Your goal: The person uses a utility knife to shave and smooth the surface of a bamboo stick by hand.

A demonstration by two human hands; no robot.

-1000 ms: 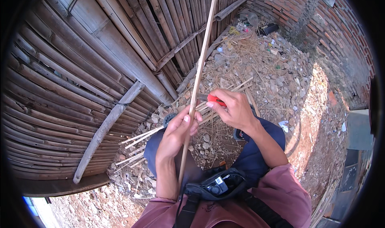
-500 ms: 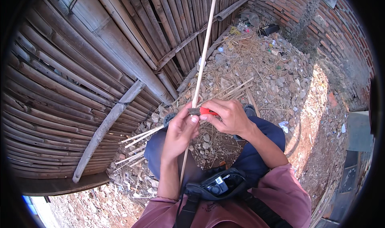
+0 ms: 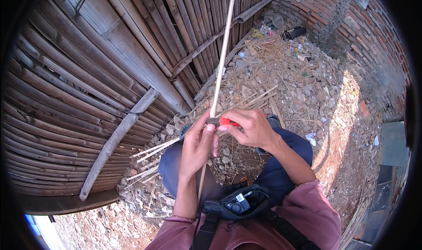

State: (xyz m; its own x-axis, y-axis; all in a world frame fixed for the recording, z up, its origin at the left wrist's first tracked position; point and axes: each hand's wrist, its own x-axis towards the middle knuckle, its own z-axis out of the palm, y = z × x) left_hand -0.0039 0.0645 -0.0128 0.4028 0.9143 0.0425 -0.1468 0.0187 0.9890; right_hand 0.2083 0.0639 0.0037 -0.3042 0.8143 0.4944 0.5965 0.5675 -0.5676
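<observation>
A long pale stick (image 3: 223, 52), likely split bamboo, stands tilted in front of me, its lower part running down past my left wrist. My left hand (image 3: 200, 140) is closed round it, the thumb pressed up by a short dark grey piece (image 3: 213, 121) that lies across the stick. From the other side my right hand (image 3: 250, 126) grips a red-handled tool (image 3: 230, 122), whose handle meets that dark piece. Fingers cover much of the tool, so its exact kind is hidden. The hands are close together above my knees.
Several pale sticks (image 3: 154, 151) lie by my left leg, and more strips (image 3: 261, 98) lie ahead on the rubble ground (image 3: 303, 92). A bamboo wall (image 3: 66, 118) rises at left, a brick wall (image 3: 378, 43) at far right. A black pouch (image 3: 239, 201) sits at my waist.
The stick's upper end has shifted slightly left and down. My left hand's fingers have moved a little, with a lower finger now extended beside the stick. My right hand is nearly still.
</observation>
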